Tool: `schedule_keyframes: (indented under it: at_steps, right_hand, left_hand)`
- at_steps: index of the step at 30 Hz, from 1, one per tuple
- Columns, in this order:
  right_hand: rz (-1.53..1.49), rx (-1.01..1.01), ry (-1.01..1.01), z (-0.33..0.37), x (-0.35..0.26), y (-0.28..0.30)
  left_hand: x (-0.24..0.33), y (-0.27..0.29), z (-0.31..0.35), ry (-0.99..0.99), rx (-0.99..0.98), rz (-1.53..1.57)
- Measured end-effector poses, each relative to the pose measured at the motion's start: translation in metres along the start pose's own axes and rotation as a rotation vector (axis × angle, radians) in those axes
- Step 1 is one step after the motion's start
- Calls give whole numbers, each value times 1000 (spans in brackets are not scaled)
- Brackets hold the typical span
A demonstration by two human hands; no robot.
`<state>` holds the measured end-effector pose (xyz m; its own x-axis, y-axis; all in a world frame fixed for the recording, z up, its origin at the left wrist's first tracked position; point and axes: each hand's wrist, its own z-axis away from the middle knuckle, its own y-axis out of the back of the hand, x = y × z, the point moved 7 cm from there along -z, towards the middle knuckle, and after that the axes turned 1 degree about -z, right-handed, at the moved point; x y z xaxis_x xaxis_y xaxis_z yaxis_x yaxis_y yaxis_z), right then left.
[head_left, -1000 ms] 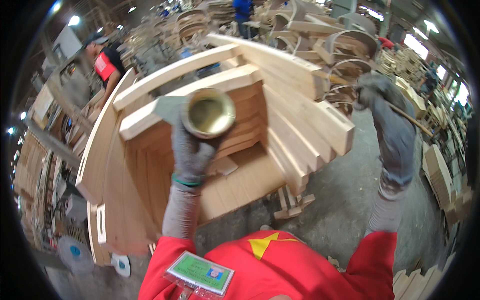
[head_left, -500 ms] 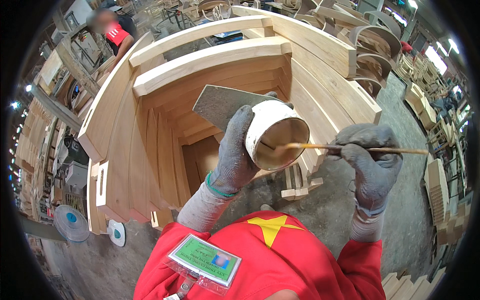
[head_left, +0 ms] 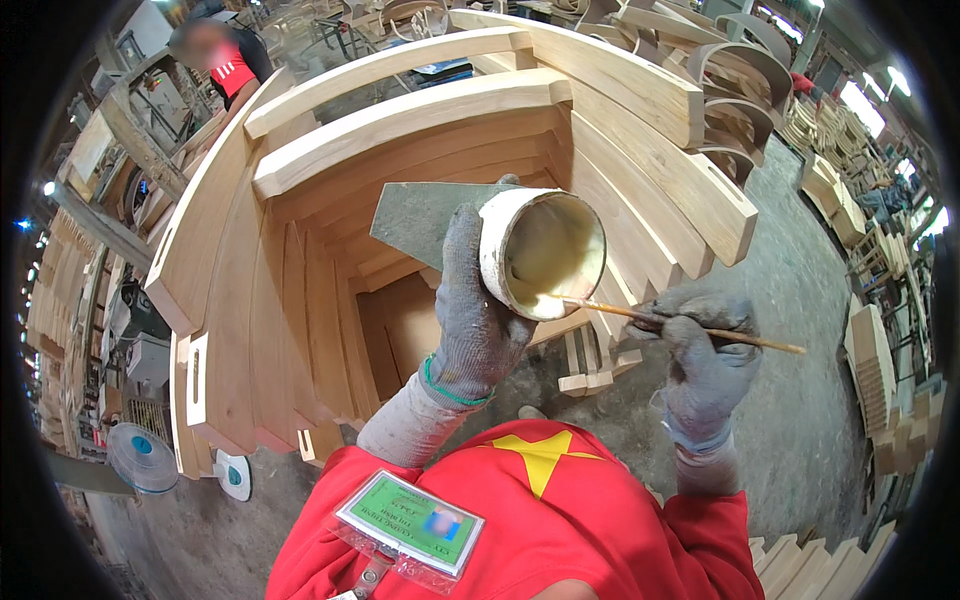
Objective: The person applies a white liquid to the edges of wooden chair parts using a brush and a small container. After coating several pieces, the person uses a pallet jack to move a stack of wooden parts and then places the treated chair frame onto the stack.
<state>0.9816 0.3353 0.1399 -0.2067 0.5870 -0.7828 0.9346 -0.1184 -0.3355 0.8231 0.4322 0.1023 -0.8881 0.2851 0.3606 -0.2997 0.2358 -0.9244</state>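
My gloved left hand (head_left: 470, 320) is wrapped round a white cup (head_left: 493, 255), tipped so that its mouth faces me and the right. Pale, creamy liquid, perhaps glue, coats the inside. A flat grey piece (head_left: 415, 222) with a slanted edge sticks out on the cup's far left; whether the same hand pinches it is hidden. In my gloved right hand (head_left: 705, 360), closed in a pinch, is a thin wooden stick (head_left: 770, 344). Its tip touches the cup's lower rim. Behind the cup stand stacked wooden frames (head_left: 410, 125) with slotted ends.
Small wooden pieces (head_left: 588, 382) stand on the concrete floor (head_left: 790, 250) below the cup. A fan (head_left: 142, 457) is at the left. Curved wooden parts (head_left: 745, 75) pile up at the back right. A person in a red shirt (head_left: 232, 68) is at the far left.
The cup has turned its mouth further toward me, showing more of the liquid. My right hand has moved left and down, and the stick's tip has come from inside to the lower rim.
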Motion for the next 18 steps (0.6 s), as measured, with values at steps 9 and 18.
schedule_keyframes:
  at_steps: [9,18]
  right_hand:
    - [192,-69,128,17,-12,-12]
    - [240,153,-2,-49,-35,35]
  left_hand:
    - [1,10,-7,-304,37,-368]
    - [-27,-17,-7,-338,-201,-949]
